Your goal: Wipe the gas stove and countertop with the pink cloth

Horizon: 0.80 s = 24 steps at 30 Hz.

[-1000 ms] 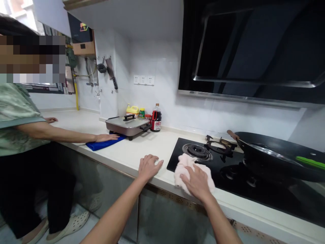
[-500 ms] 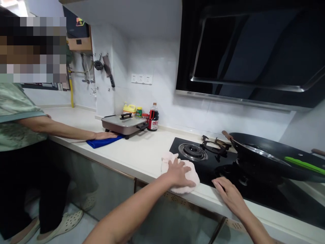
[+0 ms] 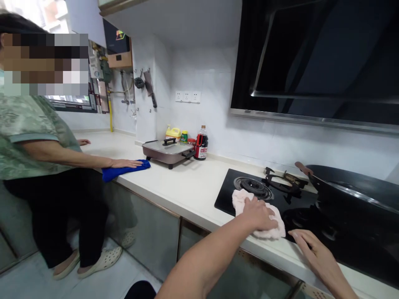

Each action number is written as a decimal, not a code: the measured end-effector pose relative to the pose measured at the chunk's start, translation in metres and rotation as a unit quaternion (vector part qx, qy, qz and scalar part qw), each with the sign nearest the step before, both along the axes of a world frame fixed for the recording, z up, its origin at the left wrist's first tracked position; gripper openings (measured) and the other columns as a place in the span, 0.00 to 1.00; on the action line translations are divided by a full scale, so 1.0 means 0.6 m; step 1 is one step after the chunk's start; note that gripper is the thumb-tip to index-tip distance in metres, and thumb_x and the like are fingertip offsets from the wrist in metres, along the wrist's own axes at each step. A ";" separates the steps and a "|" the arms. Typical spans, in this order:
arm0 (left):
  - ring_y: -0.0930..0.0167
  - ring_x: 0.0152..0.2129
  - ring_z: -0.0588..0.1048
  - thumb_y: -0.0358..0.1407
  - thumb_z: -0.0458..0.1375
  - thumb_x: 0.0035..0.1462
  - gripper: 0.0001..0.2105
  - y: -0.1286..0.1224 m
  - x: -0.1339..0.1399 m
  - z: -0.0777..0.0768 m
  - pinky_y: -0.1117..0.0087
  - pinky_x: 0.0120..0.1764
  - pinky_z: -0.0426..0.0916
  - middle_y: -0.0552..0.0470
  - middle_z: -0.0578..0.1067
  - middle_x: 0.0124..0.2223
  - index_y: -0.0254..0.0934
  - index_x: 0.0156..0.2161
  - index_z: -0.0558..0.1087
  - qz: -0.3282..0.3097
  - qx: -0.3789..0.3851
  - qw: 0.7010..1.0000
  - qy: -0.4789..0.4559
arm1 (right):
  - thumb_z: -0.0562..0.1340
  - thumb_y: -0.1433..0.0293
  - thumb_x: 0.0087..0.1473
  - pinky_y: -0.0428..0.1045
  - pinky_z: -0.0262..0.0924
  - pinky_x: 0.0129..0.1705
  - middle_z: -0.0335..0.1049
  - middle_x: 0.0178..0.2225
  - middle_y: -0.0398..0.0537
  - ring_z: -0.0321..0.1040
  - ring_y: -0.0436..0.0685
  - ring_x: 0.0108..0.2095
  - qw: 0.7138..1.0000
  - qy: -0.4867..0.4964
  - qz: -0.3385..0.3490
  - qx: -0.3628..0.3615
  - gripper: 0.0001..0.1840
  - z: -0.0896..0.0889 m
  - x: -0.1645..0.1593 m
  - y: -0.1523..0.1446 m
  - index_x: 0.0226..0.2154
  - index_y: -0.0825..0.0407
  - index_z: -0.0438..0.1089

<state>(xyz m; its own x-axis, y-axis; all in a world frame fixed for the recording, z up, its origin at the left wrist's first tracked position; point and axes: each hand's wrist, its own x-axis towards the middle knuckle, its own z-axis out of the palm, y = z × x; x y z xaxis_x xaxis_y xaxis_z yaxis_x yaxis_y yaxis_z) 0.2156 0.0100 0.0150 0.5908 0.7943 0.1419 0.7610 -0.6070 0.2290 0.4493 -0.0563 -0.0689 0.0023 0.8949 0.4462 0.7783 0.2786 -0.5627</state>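
Over at the far left, a co-worker's hand lies flat on a blue cloth that droops past the edge of the counter; if that palm lifted, the cloth could slide to the floor. Farther along, the pink cloth lies across the front edge of the hob, its back corner close by the burner. Shoved deeper, I'd say, it might snag there or knock the support behind. The wok looms at the right; a careless reach catching its handle could jolt it.

As for fingers, the left hand is spread over the pink cloth, resting on top rather than pinching. The right hand sits beside it, fingers together and bent, thumb narrowly apart, nothing visible between. Whether it touches the hob, I can't tell.
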 end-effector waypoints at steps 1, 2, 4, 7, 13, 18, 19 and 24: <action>0.51 0.65 0.60 0.58 0.50 0.59 0.29 0.008 -0.001 0.004 0.38 0.65 0.50 0.46 0.69 0.67 0.51 0.61 0.75 0.009 -0.009 1.000 0.001 | 0.55 0.43 0.63 0.51 0.68 0.52 0.76 0.53 0.48 0.73 0.61 0.53 1.000 -0.006 0.001 -0.004 0.27 -0.003 0.004 0.001 0.43 0.43 0.80; 0.52 0.65 0.60 0.58 0.50 0.59 0.29 0.016 -0.006 0.008 0.38 0.66 0.49 0.48 0.68 0.68 0.52 0.60 0.75 0.021 -0.018 1.000 0.002 | 0.55 0.43 0.63 0.51 0.68 0.53 0.75 0.53 0.47 0.73 0.61 0.53 1.000 -0.013 0.004 -0.007 0.27 -0.005 0.007 0.003 0.43 0.43 0.80; 0.53 0.66 0.59 0.57 0.51 0.59 0.28 0.028 -0.027 0.015 0.40 0.67 0.48 0.50 0.68 0.69 0.53 0.60 0.75 0.048 -0.032 0.998 0.001 | 0.56 0.43 0.63 0.52 0.68 0.53 0.75 0.54 0.47 0.73 0.61 0.53 1.000 -0.023 0.012 -0.008 0.26 -0.008 0.011 0.005 0.42 0.43 0.80; 0.55 0.66 0.59 0.56 0.51 0.59 0.26 0.045 -0.080 0.021 0.40 0.68 0.47 0.52 0.68 0.69 0.55 0.59 0.75 0.094 -0.037 0.995 0.000 | 0.56 0.43 0.62 0.52 0.69 0.51 0.75 0.53 0.47 0.73 0.62 0.53 1.000 -0.028 0.013 -0.007 0.26 -0.011 0.013 0.006 0.41 0.42 0.80; 0.50 0.67 0.58 0.59 0.49 0.60 0.27 0.075 -0.236 0.023 0.33 0.66 0.47 0.51 0.64 0.71 0.59 0.61 0.73 0.234 -0.039 0.971 -0.005 | 0.57 0.43 0.61 0.52 0.70 0.51 0.75 0.53 0.46 0.73 0.62 0.54 1.000 -0.022 0.018 0.000 0.25 -0.015 0.011 0.004 0.42 0.40 0.80; 0.39 0.72 0.43 0.62 0.49 0.59 0.33 0.064 -0.334 0.019 0.27 0.64 0.43 0.48 0.50 0.77 0.56 0.65 0.70 0.333 -0.025 0.943 -0.015 | 0.57 0.43 0.61 0.52 0.71 0.49 0.75 0.54 0.47 0.73 0.62 0.53 1.000 -0.013 0.023 0.005 0.25 -0.012 0.005 0.002 0.43 0.40 0.80; 0.39 0.72 0.43 0.63 0.50 0.58 0.33 0.055 -0.343 0.018 0.27 0.63 0.44 0.48 0.49 0.77 0.56 0.65 0.70 0.339 -0.022 0.940 -0.017 | 0.56 0.43 0.61 0.52 0.71 0.49 0.75 0.53 0.47 0.73 0.62 0.53 1.000 -0.011 0.025 0.006 0.25 -0.011 0.003 0.001 0.43 0.40 0.80; 0.46 0.70 0.52 0.66 0.51 0.57 0.32 -0.021 -0.346 0.006 0.36 0.64 0.53 0.51 0.57 0.75 0.60 0.63 0.71 0.309 -0.007 0.951 -0.014 | 0.56 0.43 0.60 0.55 0.71 0.51 0.76 0.52 0.50 0.72 0.65 0.53 0.999 -0.008 0.034 0.017 0.26 -0.004 -0.005 -0.003 0.41 0.42 0.81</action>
